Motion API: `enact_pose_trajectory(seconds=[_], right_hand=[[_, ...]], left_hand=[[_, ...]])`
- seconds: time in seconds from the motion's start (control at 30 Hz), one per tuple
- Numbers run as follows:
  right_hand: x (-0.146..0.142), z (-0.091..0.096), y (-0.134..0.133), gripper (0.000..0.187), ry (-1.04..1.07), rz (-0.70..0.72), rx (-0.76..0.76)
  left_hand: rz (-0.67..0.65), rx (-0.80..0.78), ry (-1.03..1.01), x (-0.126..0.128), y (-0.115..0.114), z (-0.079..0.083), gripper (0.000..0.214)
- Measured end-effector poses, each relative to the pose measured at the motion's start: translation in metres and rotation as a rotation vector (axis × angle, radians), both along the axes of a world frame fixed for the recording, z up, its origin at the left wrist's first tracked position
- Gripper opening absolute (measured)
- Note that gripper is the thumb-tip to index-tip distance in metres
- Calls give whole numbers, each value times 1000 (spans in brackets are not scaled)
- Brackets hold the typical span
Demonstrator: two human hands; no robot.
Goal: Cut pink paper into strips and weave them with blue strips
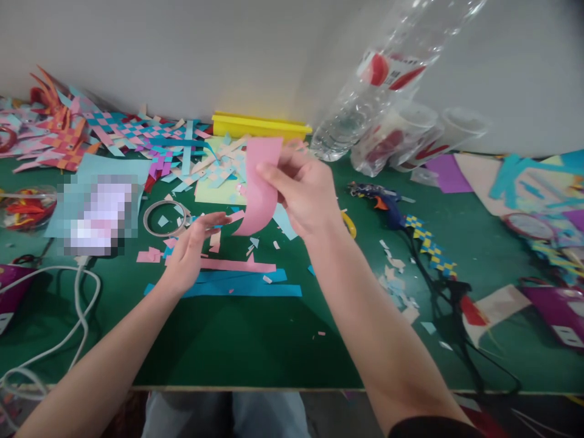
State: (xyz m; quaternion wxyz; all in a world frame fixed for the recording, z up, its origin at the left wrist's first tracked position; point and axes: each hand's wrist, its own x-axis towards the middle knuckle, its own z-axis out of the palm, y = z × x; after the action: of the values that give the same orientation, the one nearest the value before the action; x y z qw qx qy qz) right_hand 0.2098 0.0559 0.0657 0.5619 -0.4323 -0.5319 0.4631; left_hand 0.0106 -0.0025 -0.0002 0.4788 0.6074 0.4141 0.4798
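Pink paper pc (261, 210) is up off the table, approx. mid-view, upper part upright & lower end curling twd the L. R hand (310, 191) has it by its R edge: thumb flat on the near face, fingers behind, clamped on the paper. L hand (189, 246) is just L of & below the curled end, fingers extended & slightly apart, nothing clearly gripped; can't tell if the tips touch the small pink scrap (236, 216) beside them. Under/near the L hand, on the green table (255, 347): a pink strip (237, 265) & blue strips (246, 290), lying roughly parallel, w/ small offcuts around. Tape roll (146, 222) lies flat just L of the L hand. Behind the pink pc: pale-green sheet (212, 193) w/ loose strips on it, then a yellow bar-shaped item (260, 126) by the wall. Further L: woven paper pile (68, 134), lt-blue sheet (123, 163), pixelated device (100, 213) on it w/ white cable (79, 298). R of the R hand: blue glue gun (387, 210), yellow/blue checkered strip (431, 246) next to its cord. Back R: clear bottle (378, 79), tilted in view, & plastic cups (460, 134) beside it.
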Motion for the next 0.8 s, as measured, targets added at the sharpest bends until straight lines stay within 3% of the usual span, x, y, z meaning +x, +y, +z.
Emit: enact_pose_trajectory(seconds=[0.17, 0.37, 0.47, 0.6, 0.8], right_hand=[[-10, -7, 0, 32, 2, 54, -56], [-19, -15, 5, 31, -80, 31, -11], [-22, -20, 5, 29, -107, 33, -8], [-27, -25, 1, 30, -70, 62, -58], [-29, -28, -10, 38, 262, 127, -270]], left_hand=[[-181, -148, -24, -1, -6, -2, 60], [-389, -492, -205, 5, -6, 5, 77], [-396, -573, -294, 9, -5, 7, 68], [-372, -613, -348, 11, -4, 5, 38], [-286, -520, -284, 11, -2, 12, 25]])
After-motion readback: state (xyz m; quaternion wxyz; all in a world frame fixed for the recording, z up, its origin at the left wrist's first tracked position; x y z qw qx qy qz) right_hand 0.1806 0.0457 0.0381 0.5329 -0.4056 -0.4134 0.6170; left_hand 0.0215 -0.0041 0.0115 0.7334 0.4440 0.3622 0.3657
